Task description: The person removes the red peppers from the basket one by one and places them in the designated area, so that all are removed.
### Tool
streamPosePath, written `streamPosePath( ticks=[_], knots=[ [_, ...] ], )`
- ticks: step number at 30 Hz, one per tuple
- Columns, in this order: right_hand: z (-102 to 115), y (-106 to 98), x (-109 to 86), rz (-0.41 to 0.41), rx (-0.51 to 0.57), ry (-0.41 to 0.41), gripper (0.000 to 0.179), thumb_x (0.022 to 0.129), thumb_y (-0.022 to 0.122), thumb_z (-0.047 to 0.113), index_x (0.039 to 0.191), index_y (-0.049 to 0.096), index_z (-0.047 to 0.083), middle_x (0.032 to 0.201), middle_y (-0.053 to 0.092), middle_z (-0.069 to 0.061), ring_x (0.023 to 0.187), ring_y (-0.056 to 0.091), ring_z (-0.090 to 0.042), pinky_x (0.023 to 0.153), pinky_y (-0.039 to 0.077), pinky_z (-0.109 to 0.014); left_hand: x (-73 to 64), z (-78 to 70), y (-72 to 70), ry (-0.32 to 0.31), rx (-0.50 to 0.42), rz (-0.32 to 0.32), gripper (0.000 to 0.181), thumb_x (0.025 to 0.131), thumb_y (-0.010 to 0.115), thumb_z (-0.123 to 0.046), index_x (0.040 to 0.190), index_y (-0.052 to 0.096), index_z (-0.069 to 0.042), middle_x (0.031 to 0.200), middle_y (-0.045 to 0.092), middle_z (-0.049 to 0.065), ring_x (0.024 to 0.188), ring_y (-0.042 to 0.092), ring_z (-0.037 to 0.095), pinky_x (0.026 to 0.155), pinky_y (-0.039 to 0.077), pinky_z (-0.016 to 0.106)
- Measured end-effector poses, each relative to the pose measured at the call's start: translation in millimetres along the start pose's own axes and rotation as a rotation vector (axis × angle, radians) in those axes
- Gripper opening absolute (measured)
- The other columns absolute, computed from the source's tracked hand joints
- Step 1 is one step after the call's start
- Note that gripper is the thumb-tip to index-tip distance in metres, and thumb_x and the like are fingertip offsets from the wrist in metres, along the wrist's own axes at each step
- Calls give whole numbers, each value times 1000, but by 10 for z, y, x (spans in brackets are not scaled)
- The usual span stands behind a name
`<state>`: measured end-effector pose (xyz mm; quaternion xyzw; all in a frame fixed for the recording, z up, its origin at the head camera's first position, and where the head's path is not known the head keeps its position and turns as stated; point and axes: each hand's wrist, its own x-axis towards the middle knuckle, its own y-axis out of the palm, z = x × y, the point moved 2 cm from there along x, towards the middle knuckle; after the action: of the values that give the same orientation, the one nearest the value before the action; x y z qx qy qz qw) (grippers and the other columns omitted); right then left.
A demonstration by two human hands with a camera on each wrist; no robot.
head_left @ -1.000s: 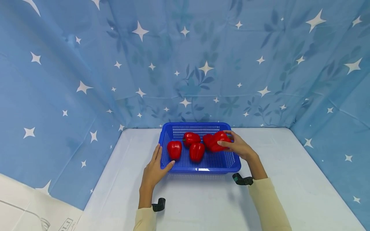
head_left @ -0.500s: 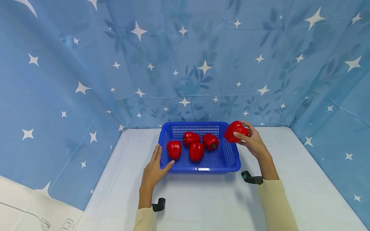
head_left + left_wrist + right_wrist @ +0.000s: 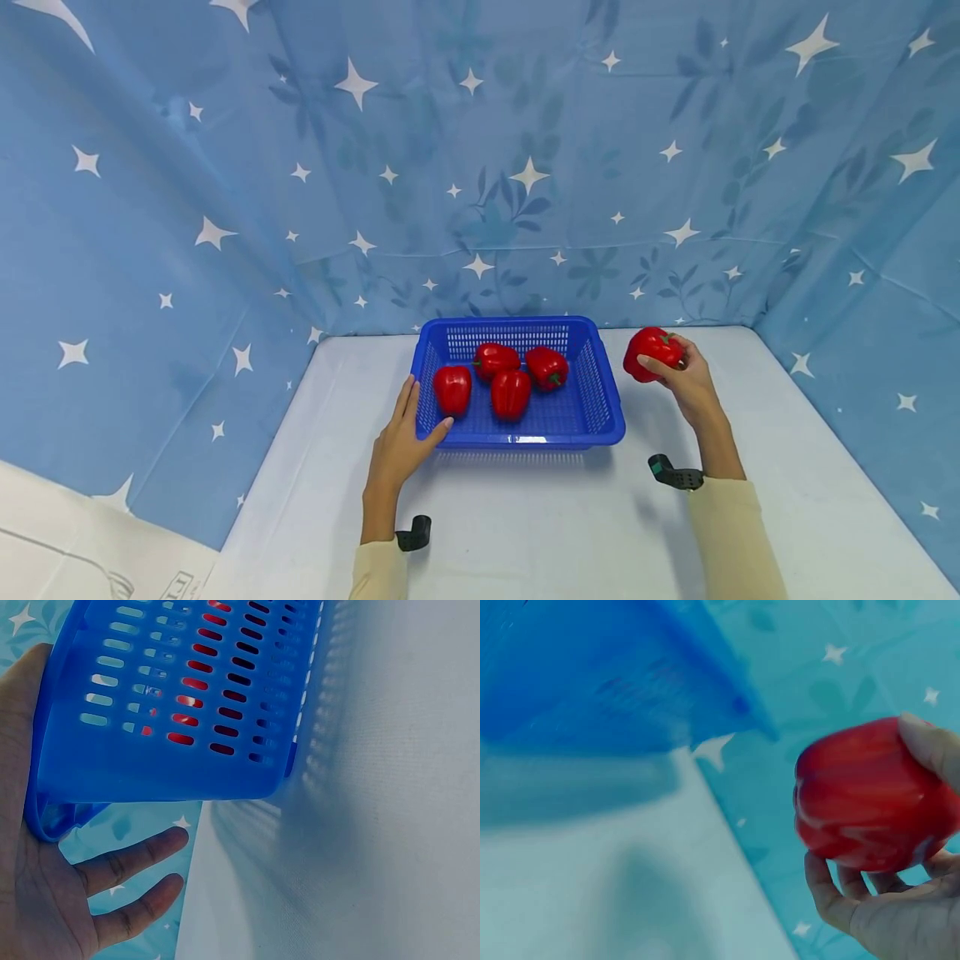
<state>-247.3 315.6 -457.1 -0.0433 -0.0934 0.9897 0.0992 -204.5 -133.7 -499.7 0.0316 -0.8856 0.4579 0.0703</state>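
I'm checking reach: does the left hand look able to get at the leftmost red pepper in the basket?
Probably, yes: the left hand rests against the blue basket, near the leftmost pepper, and nothing covers it from above.

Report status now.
Right hand grips glossy red bell pepper, right of blue perforated plastic basket. Left hand against basket's left rim. Nothing seen blocking held pepper.

The blue basket (image 3: 480,439) blocks the middle, free table (image 3: 525,517) before it.

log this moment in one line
right hand: holds red bell pepper; left hand: touches rectangular blue plastic basket; inside: four red bell peppers
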Motion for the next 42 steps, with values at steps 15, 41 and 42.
streamPosePath(
  ticks=[15, 41, 42],
  knots=[
    [-732, 36, 211, -120, -122, 2, 97, 73, 74, 30, 142, 8, 9, 144, 16, -22, 130, 16, -43, 97, 28, -59, -9, -7, -2, 11, 2, -10, 93, 73, 40, -76, 146, 13, -24, 151, 2, -13, 122, 42, 35, 84, 45, 54],
    [-697, 332, 302, -368, -288, 99, 88, 79, 67, 28, 138, 3, 12, 142, 13, -22, 130, 18, -43, 99, 29, -57, 12, -2, 14, -13, -7, -8, 92, 73, 42, -76, 146, 12, -27, 150, 1, -17, 127, 37, 32, 86, 43, 54],
    [-700, 338, 301, -370, -294, 102, 90, 79, 67, 30, 139, 3, 13, 142, 12, -22, 130, 18, -43, 98, 29, -57, 13, -1, 14, -13, -7, -8, 93, 73, 42, -76, 146, 12, -27, 150, 1, -17, 127, 36, 31, 87, 43, 54]
  ],
)
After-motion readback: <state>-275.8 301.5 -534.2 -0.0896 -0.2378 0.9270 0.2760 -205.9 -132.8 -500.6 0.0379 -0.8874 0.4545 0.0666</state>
